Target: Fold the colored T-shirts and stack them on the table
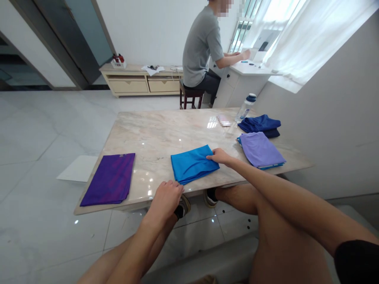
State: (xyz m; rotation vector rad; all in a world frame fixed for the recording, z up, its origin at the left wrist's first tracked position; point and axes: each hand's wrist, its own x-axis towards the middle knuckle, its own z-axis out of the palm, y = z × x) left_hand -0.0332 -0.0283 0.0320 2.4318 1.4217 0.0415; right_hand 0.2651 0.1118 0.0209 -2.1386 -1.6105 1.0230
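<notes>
A bright blue folded cloth (192,161) lies flat near the front of the marble-topped table, slightly wrinkled. My right hand (218,156) pinches its right edge between thumb and fingers. At the cloth's near left corner, by the table's front edge, my left hand (168,195) has its fingers bent and closed on the corner; its thumb is hidden. To the left lies a folded purple cloth (111,179). On the right a lavender folded cloth (259,149) tops a small stack with blue beneath it. Behind that sits a dark blue cloth bundle (260,124).
A clear bottle (245,108) with a dark lid stands at the table's (154,126) back right, beside a small blurred item (224,120). Beyond, a person in a grey shirt (201,47) sits at a white desk (245,71). A low cabinet (127,85) lines the wall.
</notes>
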